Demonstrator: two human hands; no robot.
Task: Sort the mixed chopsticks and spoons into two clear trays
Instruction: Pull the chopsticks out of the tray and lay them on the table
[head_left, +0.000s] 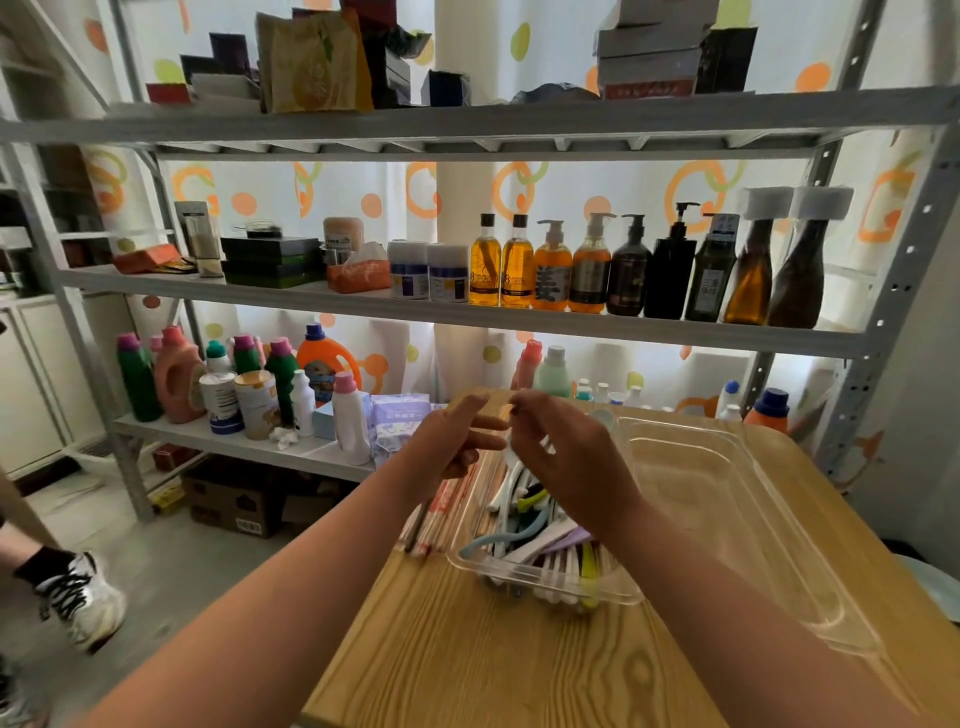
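A clear tray (464, 560) on the wooden table (467, 649) holds a mixed pile of coloured spoons (524, 525) and white chopsticks (558, 566). More chopsticks (434, 512) lie on the table along the tray's left side. A second clear tray (727, 499) to the right looks empty. Both hands hover above the first tray. My right hand (569, 452) pinches a small orange-tipped piece (505, 413) between its fingertips; what the piece is I cannot tell. My left hand (454, 439) is beside it, with its upper fingers straight and reaching towards that tip.
A metal shelf rack (467, 325) stands just behind the table, filled with bottles (670, 265), detergent jugs (176, 374) and boxes. A person's foot in a sneaker (78, 597) is on the floor at the left. Cardboard boxes (234, 499) sit under the lowest shelf.
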